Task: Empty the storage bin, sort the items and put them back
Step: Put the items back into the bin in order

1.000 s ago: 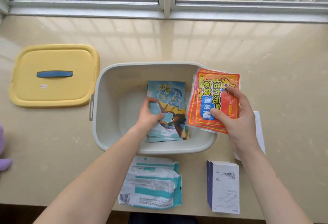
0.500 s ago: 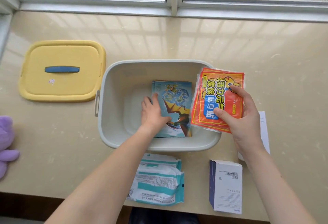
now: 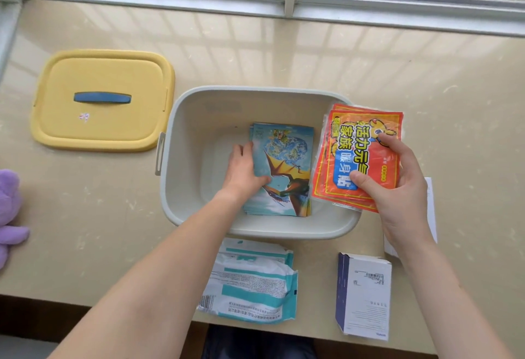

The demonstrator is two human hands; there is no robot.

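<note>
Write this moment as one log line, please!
left hand: holds blue packets inside bin | right hand: grips red packets over bin's right rim | lid: off, left of bin

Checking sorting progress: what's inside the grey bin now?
A stack of blue dinosaur-print packets lies on the bin floor, toward its right side. Anything beneath the stack is covered.
</note>
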